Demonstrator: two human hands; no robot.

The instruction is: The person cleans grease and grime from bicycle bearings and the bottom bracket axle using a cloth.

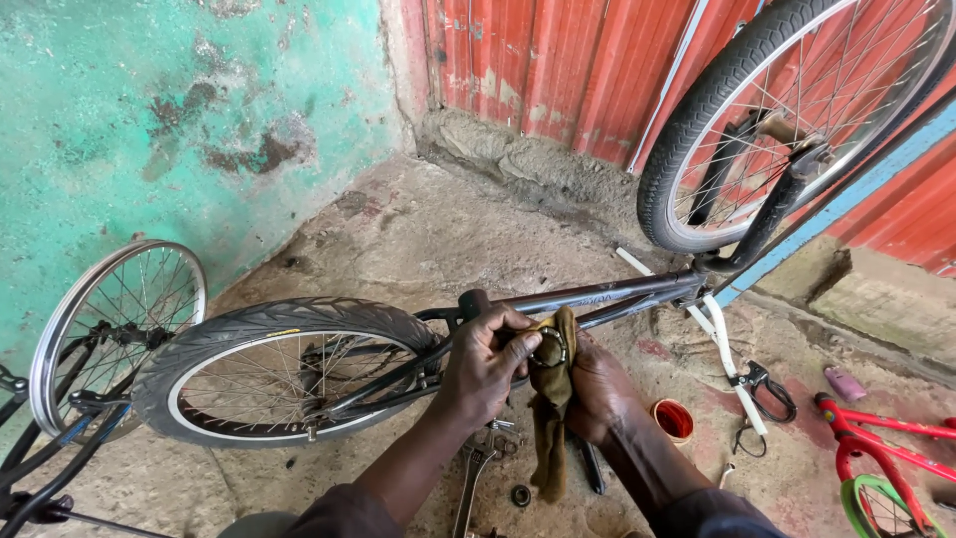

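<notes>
— At the upturned bicycle's frame (597, 294), what do the hands grasp?
— Left hand (485, 361) clenches the bottom bracket shell (549, 347); right hand (597, 391) presses an olive rag (550, 399) against it.
— Room around?
— Rear wheel (284, 367) just left; wrench (472, 476) and red cup (674, 418) lie on bare concrete below.

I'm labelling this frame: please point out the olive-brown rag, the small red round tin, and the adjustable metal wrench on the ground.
Olive-brown rag (551, 438), head view, on its hanging lower part.
Small red round tin (673, 419), head view, on its inside.
Adjustable metal wrench (470, 478), head view, on its handle.
</notes>
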